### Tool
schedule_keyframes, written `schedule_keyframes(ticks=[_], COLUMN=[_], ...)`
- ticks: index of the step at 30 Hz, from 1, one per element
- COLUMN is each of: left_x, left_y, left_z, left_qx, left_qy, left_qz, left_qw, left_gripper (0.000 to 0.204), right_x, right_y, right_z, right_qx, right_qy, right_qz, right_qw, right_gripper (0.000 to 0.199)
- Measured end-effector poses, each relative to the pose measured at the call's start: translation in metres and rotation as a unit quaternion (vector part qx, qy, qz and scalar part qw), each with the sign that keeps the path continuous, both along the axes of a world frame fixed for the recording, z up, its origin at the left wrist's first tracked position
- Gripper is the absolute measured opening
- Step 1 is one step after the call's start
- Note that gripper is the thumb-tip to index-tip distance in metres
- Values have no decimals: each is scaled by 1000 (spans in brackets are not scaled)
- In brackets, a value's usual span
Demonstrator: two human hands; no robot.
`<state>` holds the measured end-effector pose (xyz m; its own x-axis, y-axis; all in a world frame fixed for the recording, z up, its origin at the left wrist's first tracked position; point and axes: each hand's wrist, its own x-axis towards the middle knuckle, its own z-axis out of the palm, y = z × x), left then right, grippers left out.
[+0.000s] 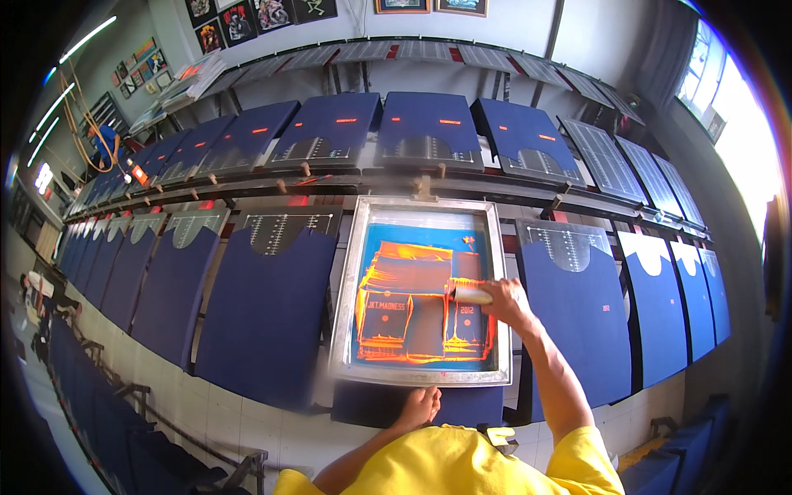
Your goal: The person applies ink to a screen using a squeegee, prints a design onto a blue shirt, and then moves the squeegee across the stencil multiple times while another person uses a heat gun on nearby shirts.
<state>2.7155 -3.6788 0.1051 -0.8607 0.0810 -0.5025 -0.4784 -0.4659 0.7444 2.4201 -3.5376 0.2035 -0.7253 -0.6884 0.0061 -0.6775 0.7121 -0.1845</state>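
Observation:
A silk-screen frame (505, 247) with metal sides lies over a dark blue garment piece (363, 404) on a board. Orange ink (417, 250) spreads in streaks across its blue mesh, around two lettered stencil areas. My right hand (507, 302) grips a squeegee (469, 294), whose blade rests on the mesh at the right stencil area. At the frame's near edge, my left hand (421, 406) is closed, its knuckles up against the rim. Whatever its fingers may hold is hidden.
Boards with dark blue garment pieces (256, 305) line both sides of the frame, and another such row (429, 115) stands beyond a dark rail (511, 183). Bare grey boards (606, 161) are at the far right. A person (107, 144) stands far left. More blue pieces (107, 412) hang behind me.

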Motion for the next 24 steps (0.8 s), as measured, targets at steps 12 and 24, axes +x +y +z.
schedule_keyframes(ticks=[12,24], left_x=[-11,-73], left_y=[-21,-38], left_z=[7,86], left_qx=[187,-526], left_qy=[-133,404], left_qz=[-41,-86], left_qw=[973,744], left_gripper=[36,34], right_x=[128,150], right_y=[20,29], right_z=[27,-4], right_qx=[-30,-61], right_qy=[-5,19], right_qz=[0,-6], right_qw=[1000,998], right_gripper=[38,39])
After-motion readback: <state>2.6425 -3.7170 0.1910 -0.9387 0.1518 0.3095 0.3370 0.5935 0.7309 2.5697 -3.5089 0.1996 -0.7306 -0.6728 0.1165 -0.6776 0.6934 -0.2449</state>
